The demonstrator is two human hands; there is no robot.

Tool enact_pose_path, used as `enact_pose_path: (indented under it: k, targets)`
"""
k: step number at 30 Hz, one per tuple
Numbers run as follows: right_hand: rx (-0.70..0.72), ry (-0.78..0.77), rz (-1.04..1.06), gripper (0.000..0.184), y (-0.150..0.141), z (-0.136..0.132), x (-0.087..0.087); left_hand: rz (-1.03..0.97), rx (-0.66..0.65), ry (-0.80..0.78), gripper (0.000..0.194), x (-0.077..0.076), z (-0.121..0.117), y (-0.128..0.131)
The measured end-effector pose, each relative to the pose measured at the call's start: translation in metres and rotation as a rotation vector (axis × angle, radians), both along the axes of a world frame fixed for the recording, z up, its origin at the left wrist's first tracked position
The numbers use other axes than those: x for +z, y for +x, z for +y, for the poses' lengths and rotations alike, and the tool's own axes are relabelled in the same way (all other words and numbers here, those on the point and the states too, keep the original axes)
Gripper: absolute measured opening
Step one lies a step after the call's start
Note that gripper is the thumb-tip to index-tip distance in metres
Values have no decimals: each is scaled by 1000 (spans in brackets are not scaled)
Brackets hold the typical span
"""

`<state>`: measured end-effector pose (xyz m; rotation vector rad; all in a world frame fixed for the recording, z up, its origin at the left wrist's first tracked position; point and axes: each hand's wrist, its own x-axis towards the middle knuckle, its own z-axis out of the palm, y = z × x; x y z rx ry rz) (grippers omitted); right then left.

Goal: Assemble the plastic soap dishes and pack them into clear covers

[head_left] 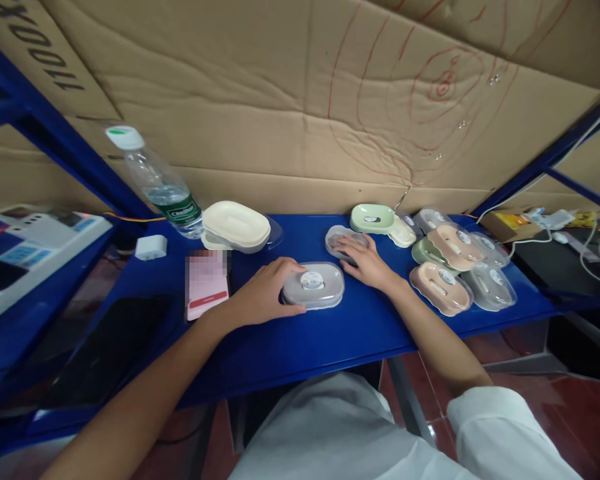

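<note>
Grey box (325, 292) looks light, stiff, slick — best held by its ends. The left hand (263, 293) has fingers around one; the right hand (367, 261) covers another container (334, 240) — grip unclear.

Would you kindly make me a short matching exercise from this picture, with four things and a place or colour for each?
1. Left hand
2. Bottle
3. Right hand
4. Power adapter

A. White, left of the pink-screened phone
B. On a grey piece farther back
C. Around the left end of a labelled grey box
D. Green label, white cap

Pairs: 1-C, 2-D, 3-B, 4-A.
</note>
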<state>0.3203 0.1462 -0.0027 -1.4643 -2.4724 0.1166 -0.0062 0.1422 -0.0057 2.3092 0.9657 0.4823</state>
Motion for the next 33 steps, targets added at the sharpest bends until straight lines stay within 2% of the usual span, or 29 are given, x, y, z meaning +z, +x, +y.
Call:
enact_pose_path:
  k: [3,5,6,8,10,14,20,27,31,33]
  targets:
    - [-52,162,33,45,0,3,13,-3,-91,-38,75,1,-6,3]
    - [-95,220,172,50,2,-7,21,-20,-90,-51,74,-2,-8,4]
    - [-65,202,250,55,2,-13,24,-34,-72,-54,74,-4,-8,4]
    - [88,106,328,67,-3,-29,25,-71,-26,-54,75,-7,-6,4]
    - [241,10,268,77,-14,-41,21,-118,-14,-53,76,-10,-3,3]
    - [322,-68,127,62,-29,-48,14,-187,-64,-59,73,-8,3,0]
    - [237,-126,147,64,-15,-46,24,-170,68,-89,63,-4,2,-1]
    - [174,-108,161,64,-11,-49,32,-90,73,-74,62,-4,1,0]
    - [83,-52,33,54,-2,-55,40,-46,69,-87,63,-2,7,-4]
    - [36,-45,-69,47,6,-57,45,12,47,-37,61,2,11,-5]
